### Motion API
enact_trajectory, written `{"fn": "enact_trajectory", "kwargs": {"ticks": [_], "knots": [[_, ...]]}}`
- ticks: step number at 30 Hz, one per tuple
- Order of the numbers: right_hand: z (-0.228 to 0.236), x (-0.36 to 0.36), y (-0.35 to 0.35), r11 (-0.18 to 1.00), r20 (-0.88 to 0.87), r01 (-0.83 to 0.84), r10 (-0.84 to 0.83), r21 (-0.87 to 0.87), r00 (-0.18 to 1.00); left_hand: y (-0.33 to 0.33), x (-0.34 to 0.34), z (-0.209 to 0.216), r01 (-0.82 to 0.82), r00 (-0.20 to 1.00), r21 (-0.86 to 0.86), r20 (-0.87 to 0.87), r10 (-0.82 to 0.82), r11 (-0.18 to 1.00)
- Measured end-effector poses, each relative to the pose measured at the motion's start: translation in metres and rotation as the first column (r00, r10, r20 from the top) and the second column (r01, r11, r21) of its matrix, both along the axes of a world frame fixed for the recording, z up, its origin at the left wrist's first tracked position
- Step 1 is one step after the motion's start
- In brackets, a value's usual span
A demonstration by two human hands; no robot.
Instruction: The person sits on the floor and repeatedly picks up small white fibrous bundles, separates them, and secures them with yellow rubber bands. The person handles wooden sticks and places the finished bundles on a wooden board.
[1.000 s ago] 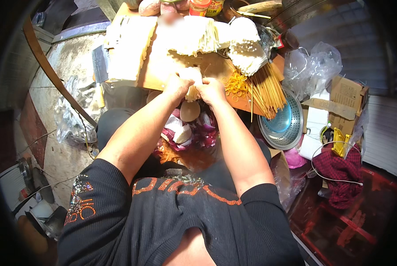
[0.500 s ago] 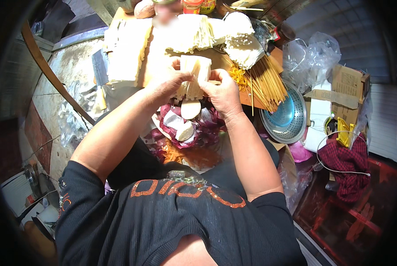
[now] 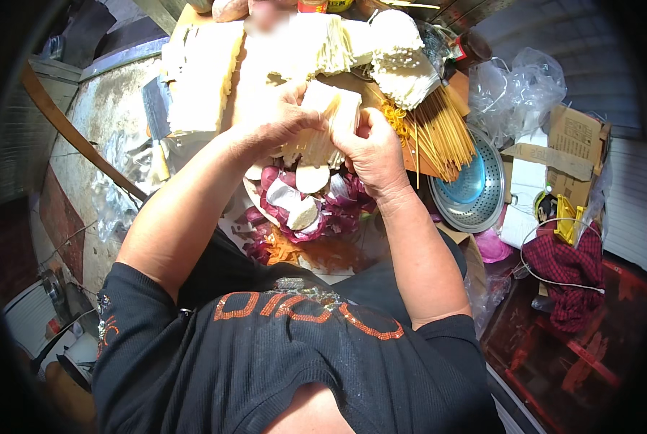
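A pale bunch of enoki mushrooms (image 3: 336,100) is held between my hands, above the near edge of the board. My left hand (image 3: 289,116) grips its left side, thumb pressed against it. From the right, my right hand (image 3: 374,148) pinches the bunch between thumb and fingers. Just below the hands lies a pale cut end (image 3: 313,179), beside purple-red peelings (image 3: 323,220). More enoki (image 3: 325,43) lie behind, with another pile (image 3: 403,72) to the right. A stack of whitish sheets (image 3: 202,72), washed out by sunlight, is at the left.
Wooden skewers (image 3: 446,141) and yellow rubber bands (image 3: 394,118) lie at the board's right. Beyond are a metal colander (image 3: 491,206) with a blue bowl (image 3: 469,181), a plastic bag (image 3: 529,81) and a cardboard box (image 3: 573,137). A cleaver (image 3: 156,108) rests at left.
The enoki bunch has tilted and shifted slightly right. My right hand has turned inward, and both hands have come closer together. The whole view has shifted slightly.
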State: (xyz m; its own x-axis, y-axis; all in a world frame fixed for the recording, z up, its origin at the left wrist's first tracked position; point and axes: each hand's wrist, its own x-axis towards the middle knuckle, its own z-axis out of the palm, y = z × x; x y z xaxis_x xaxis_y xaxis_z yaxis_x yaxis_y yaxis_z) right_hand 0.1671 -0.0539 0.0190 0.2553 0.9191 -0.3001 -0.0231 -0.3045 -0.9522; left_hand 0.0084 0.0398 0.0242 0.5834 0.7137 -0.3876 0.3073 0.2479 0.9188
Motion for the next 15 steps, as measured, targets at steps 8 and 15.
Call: {"fn": "enact_trajectory", "kwargs": {"ticks": [8, 15], "knots": [[0.013, -0.002, -0.002, 0.998, -0.124, -0.060, 0.063, 0.022, 0.990, 0.000, -0.011, 0.021, -0.001, 0.991, -0.094, 0.130, 0.013, 0.996], [0.006, 0.003, -0.002, 0.994, -0.121, -0.109, 0.110, 0.016, 0.987, 0.005, -0.024, 0.023, 0.042, 0.998, -0.078, 0.056, -0.037, 0.996]]}}
